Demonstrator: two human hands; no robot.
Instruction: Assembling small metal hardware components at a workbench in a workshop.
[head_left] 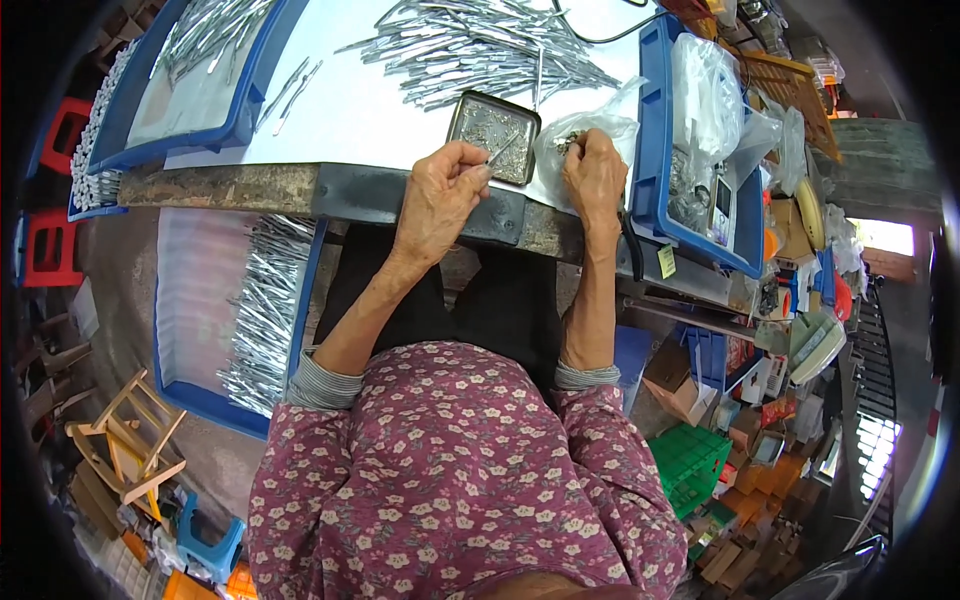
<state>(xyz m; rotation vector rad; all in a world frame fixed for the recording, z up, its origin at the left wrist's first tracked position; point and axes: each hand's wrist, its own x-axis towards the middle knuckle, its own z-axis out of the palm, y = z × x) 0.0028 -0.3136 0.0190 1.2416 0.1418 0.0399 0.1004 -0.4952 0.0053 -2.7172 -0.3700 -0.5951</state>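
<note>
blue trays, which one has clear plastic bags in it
The blue tray just right of the right hand: clear plastic bags lie in it, whereas the upper-left tray and lower-left tray hold silvery metal strips.

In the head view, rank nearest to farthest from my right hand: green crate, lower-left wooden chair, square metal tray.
From your right hand:
1. Square metal tray, left of it.
2. Green crate, lower right.
3. Wooden chair, lower left.

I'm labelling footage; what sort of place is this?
Probably a metal-parts workshop: thin silvery metal strips heaped on a white worktop, a dark square metal tray of tiny parts, and a blue rectangular plastic bin holding more strips.
</note>
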